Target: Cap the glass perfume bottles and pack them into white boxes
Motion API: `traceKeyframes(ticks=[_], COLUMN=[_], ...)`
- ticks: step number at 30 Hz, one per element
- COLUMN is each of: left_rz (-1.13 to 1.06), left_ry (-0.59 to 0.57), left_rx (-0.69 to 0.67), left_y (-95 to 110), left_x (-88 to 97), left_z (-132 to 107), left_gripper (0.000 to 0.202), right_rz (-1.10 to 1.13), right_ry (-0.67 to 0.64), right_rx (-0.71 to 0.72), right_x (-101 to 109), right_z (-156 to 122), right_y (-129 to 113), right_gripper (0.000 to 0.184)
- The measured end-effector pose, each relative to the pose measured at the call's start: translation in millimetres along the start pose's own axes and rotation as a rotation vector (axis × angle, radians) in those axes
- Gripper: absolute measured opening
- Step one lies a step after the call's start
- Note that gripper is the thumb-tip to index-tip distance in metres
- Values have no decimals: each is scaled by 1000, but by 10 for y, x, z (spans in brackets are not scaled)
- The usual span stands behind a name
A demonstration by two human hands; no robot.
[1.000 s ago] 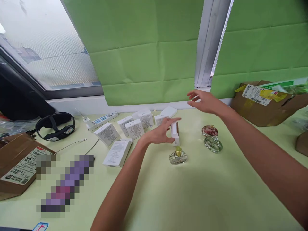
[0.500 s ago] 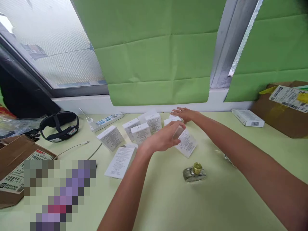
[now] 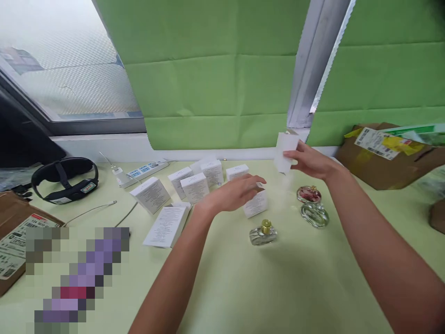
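Note:
My right hand (image 3: pixel 309 160) grips an upright white box (image 3: pixel 284 150) near the window sill, thumb and fingers on its side. My left hand (image 3: pixel 234 192) is closed over the upper left of another white printed box (image 3: pixel 256 204); its thumb is hidden. In front of it lies a clear glass bottle (image 3: pixel 263 235) with a gold cap. To the right, near my right forearm, sit a round red-topped compact (image 3: pixel 309 195) and a clear, shiny oval object (image 3: pixel 314 215). Several white boxes stand to the left of my left hand, one (image 3: pixel 194 188) in their middle.
A printed white box (image 3: pixel 167 226) lies at a slant on the table. Farther left are a power strip (image 3: pixel 143 172), a cable (image 3: pixel 90 211), a black headband (image 3: pixel 66 182) and a cardboard carton (image 3: pixel 26 236). Another carton (image 3: pixel 378 160) stands right. Pixelation covers an area at lower left.
My right hand has moved right from the back boxes and now holds a white box. The box at my left hand has gone from tilted to more upright. The view has shifted right.

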State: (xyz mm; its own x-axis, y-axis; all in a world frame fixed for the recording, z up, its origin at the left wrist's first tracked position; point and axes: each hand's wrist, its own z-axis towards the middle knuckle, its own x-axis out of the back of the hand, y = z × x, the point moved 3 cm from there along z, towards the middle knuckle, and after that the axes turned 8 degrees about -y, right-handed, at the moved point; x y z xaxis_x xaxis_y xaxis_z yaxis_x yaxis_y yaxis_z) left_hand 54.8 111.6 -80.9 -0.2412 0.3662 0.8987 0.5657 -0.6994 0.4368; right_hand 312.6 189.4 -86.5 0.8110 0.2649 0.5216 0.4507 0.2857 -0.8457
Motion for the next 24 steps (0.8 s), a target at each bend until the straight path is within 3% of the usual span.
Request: traceKeyframes(ticks=[2,4,7,12,16,21,24], left_rz=[-24,-42,-65,-83,-49,-46,-13], left_ry=[-4,25,109,203,331,454,495], left_rx=[-6,11,11,32,60,117,158], left_y=[-3,-30,-56,-57,-100,-179,-166], left_x=[-21,-59,-117,-159,-145,-124,-116], left_z=[4,7,-3,-23,-3,23,21], left_gripper=[36,36,38,39,33,12,12], right_rz=[204,600,896,873,831,859,909], right_ry=[-31,-148,-276,-368,-328,-241,-224], right_rx=[46,76,105,56,18,145,244], right_x=[-121,-291,-463,-500,-424,-368,-402], right_z=[-384,-659,-854,-822,-768,-770,-745], right_y=[-1,23,38,110,164,-83,-261], right_gripper=[55,55,65,85,84,80,74])
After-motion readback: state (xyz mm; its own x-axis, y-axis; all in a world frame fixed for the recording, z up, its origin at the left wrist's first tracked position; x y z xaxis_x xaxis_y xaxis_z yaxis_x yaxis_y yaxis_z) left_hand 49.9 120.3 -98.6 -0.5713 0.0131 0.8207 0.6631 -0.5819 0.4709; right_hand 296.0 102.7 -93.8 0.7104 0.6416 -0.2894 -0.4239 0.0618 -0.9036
